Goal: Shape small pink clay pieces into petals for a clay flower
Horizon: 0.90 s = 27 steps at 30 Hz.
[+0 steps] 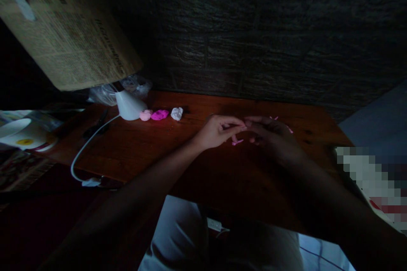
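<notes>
Right of centre were two hands and at least three small pink pieces; left of centre, three lumps; upper left, one lamp.

A thin, irregular pink clay piece lies on the wooden surface, just on the near side of the fingertips of the left hand. A slim pink strip shows beyond the right hand, and a pink sliver beside its knuckles, partly hidden. Well to the left sit a rounded pale pink lump, an elongated magenta lump right beside it, and a craggy white lump slightly apart.
</notes>
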### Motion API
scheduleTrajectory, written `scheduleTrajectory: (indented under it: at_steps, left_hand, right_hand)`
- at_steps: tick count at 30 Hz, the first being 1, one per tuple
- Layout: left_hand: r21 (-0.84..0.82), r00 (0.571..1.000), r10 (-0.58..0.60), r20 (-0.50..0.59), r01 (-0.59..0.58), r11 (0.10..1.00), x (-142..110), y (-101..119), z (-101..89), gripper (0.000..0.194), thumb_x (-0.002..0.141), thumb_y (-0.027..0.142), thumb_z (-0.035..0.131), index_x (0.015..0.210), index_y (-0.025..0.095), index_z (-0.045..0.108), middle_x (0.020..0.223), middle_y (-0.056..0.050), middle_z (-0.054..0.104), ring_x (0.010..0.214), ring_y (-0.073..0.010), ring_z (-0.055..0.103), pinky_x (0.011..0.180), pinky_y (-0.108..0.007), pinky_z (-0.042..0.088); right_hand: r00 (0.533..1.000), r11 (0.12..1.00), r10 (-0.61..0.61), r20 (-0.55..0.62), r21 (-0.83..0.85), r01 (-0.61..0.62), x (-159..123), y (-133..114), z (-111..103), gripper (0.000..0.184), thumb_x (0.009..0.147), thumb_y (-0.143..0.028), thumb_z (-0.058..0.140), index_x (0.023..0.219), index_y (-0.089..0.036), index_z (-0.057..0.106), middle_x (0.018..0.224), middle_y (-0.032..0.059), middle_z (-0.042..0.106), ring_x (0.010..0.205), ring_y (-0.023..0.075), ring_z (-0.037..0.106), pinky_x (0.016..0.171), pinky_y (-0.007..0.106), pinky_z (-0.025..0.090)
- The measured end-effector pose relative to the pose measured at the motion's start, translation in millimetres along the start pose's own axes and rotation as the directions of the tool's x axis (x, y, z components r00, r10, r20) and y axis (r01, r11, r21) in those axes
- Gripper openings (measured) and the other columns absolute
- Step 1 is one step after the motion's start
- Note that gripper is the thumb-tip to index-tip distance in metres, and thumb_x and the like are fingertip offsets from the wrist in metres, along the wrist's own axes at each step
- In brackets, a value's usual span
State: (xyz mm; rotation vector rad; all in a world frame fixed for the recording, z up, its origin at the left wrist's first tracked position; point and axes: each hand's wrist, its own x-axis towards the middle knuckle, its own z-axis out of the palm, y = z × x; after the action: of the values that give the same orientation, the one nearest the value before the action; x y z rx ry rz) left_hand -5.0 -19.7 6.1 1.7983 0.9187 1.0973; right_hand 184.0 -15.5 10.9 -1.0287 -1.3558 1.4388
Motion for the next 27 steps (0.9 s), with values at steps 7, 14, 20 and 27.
scheduleTrajectory:
  at_steps: [7,14,20,27]
  left_hand:
    - [-0.027,1.0,0.006,-0.014,-0.007,1.0,0.8,-3.0,1.2,0.012,0.09,0.023,0.069,0.093,0.012,0.073,0.084,-0.004,0.075,0.054,-0.0071,0.066,0.051,-0.019,0.049]
    - [0.006,1.0,-0.003,0.004,0.003,1.0,0.5,-7.0,2.3,0.013,0.091,0.024,0.067,0.093,0.012,0.072,0.081,-0.003,0.075,0.055,-0.007,0.067,0.053,-0.017,0.049]
    - [-0.048,0.996,-0.089,0.016,0.089,0.995,0.5,-6.9,4.4,0.016,0.088,0.026,0.071,0.096,0.013,0.071,0.068,0.0,0.071,0.054,-0.0091,0.068,0.043,-0.014,0.042]
    - [-0.133,0.99,-0.135,-0.03,0.13,0.983,4.0,-7.4,2.6,0.019,0.086,0.028,0.073,0.095,0.012,0.074,0.067,-0.002,0.072,0.053,-0.0095,0.068,0.045,-0.015,0.043]
  right_hand:
    - [1.0,1.0,-0.016,0.022,-0.004,0.017,-0.1,-0.9,0.5,0.039,0.068,-0.049,0.086,0.096,-0.023,0.078,0.082,0.0028,0.076,0.058,0.0117,0.063,0.052,0.025,0.044]
    - [1.0,1.0,0.012,0.013,0.0,-0.012,-0.9,-0.4,0.7,0.039,0.065,-0.047,0.088,0.095,-0.024,0.079,0.082,0.0022,0.076,0.059,0.0111,0.062,0.053,0.024,0.044]
    - [0.997,0.997,0.072,-0.007,0.026,-0.072,0.0,-2.0,0.7,0.038,0.063,-0.044,0.09,0.093,-0.025,0.078,0.077,0.0001,0.073,0.059,0.0102,0.06,0.052,0.023,0.042]
    - [0.998,0.998,0.06,-0.014,0.019,-0.06,-2.4,-7.5,2.7,0.04,0.062,-0.049,0.089,0.091,-0.025,0.078,0.076,-0.0001,0.072,0.059,0.0102,0.059,0.053,0.024,0.043]
